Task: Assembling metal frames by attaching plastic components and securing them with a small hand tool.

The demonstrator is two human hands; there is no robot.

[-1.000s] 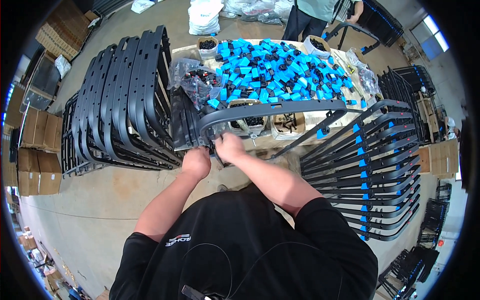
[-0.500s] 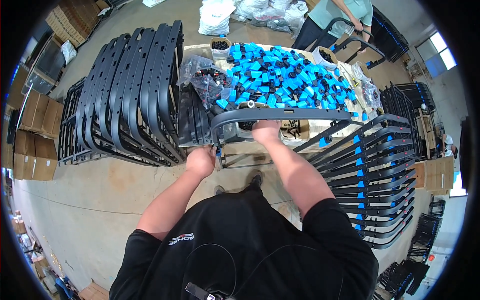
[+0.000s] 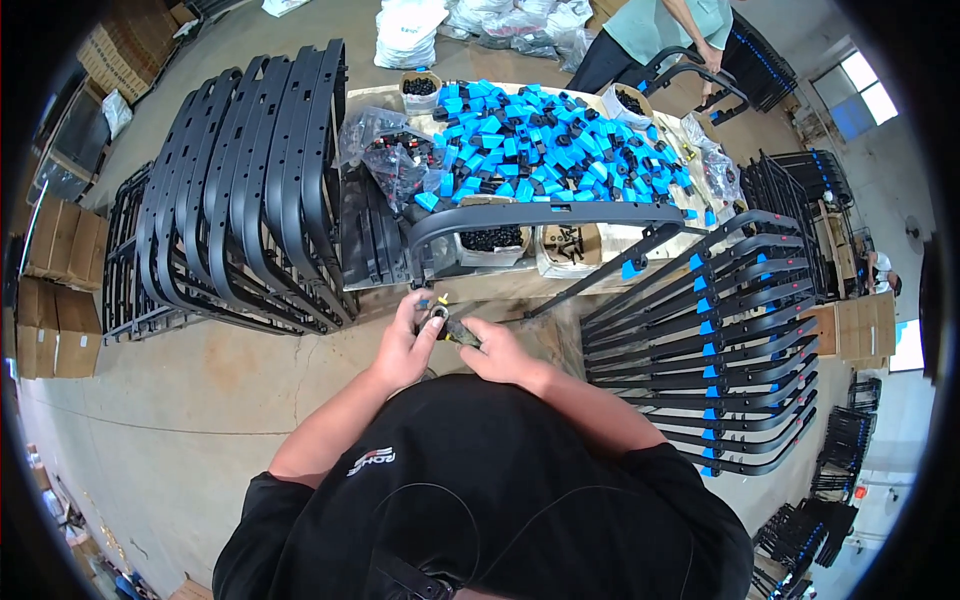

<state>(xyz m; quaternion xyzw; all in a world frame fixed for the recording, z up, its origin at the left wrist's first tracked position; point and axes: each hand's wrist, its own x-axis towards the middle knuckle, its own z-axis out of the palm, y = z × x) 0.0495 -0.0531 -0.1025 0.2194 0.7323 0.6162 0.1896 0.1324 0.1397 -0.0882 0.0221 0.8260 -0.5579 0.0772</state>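
My right hand [image 3: 500,352] is closed round a dark hand tool with yellow parts [image 3: 464,333], its exact kind unclear. The tool's round head meets the fingers of my left hand [image 3: 405,350]. That left hand is closed beside the lower end of a black curved tubular frame [image 3: 560,213], where a bit of blue shows; what it pinches is partly hidden by the fingers. The frame rests along the near table edge, with its other leg slanting down to the right. A blue clip [image 3: 633,269] sits on that leg.
Blue and black plastic parts [image 3: 550,145] are heaped on the table. Boxes of small black parts [image 3: 490,240] and black pins [image 3: 568,244] line its near edge. Frames stand stacked left [image 3: 235,180] and right [image 3: 710,350]. A co-worker [image 3: 680,40] handles another frame across the table.
My right hand has left the box area behind the frame and come down beside my left, now holding the tool. My left hand has turned and sits slightly lower.
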